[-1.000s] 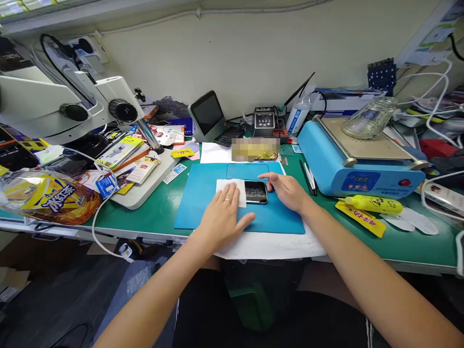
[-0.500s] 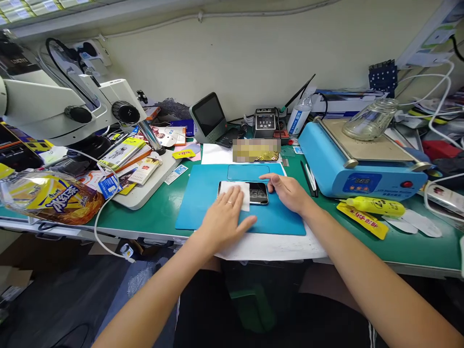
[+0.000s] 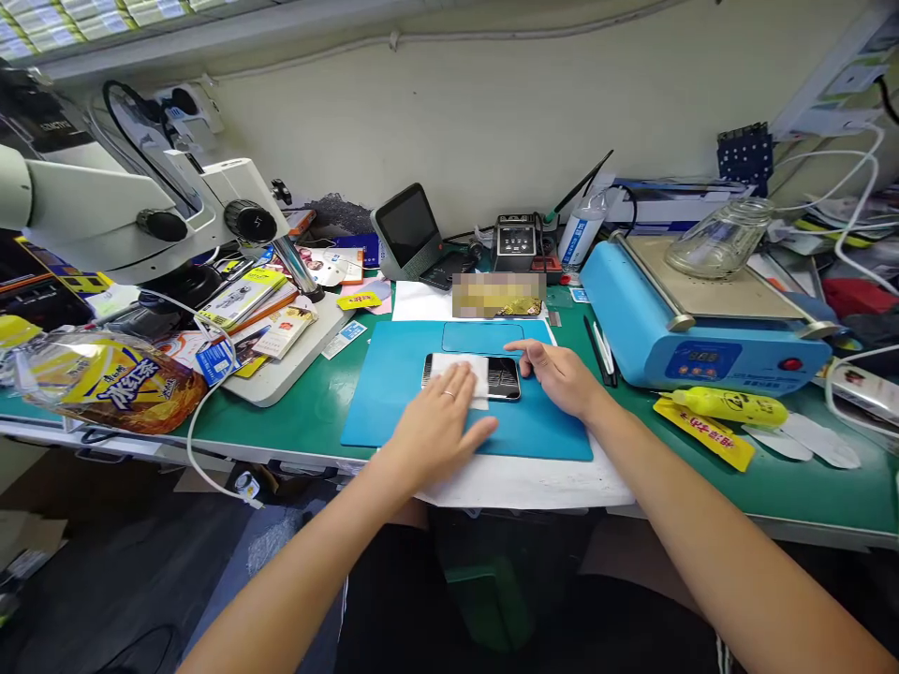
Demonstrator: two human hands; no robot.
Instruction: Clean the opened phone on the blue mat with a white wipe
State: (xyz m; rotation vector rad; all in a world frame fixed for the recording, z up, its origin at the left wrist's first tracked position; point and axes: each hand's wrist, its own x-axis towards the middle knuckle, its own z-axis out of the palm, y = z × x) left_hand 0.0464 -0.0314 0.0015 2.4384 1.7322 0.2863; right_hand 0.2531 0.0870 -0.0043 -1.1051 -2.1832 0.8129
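A phone (image 3: pixel 504 376) lies face up and sideways on a blue mat (image 3: pixel 379 393), its dark screen reflecting light. My left hand (image 3: pixel 442 412) rests flat on a white wipe (image 3: pixel 479 386), pressing it over the phone's left part, thumb spread out. At the phone's right end is my right hand (image 3: pixel 558 374), its index finger stretched out and the other fingers loosely curled beside the phone's edge; whether they touch it I cannot tell. Just behind the phone lies a thin, dark-outlined, phone-sized clear panel (image 3: pixel 483 337).
On the left stand a microscope (image 3: pixel 105 220) and a drink bottle (image 3: pixel 119 384). A blue heating machine (image 3: pixel 709 337) with a glass jar (image 3: pixel 723 239) on top is at right, near a yellow tube (image 3: pixel 734 406) and tweezers (image 3: pixel 602 348). Behind are a small display (image 3: pixel 407 229) and a soldering station (image 3: pixel 516 241).
My left hand and the wipe have slid slightly to the right across the phone. The right hand stays in place. The whole view has shifted a little.
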